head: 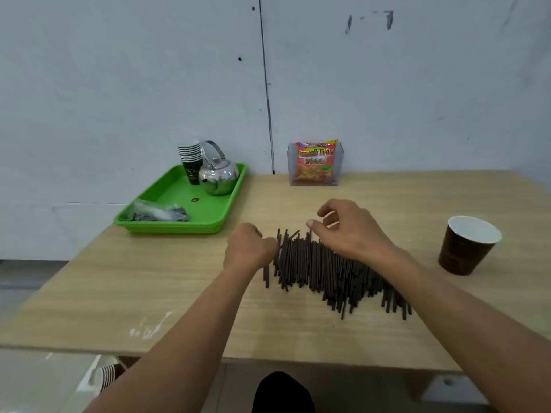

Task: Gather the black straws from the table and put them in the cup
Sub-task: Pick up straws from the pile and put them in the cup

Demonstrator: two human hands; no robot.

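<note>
Black slender straws (328,263) heaped on woodgrain table (149,293); tapered brown cup (465,248).

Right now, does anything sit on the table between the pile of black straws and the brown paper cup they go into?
Nothing visible does. Bare wooden table lies between the black straws and the brown paper cup to their right. The green tray and snack packet stand farther back, off that path.
</note>
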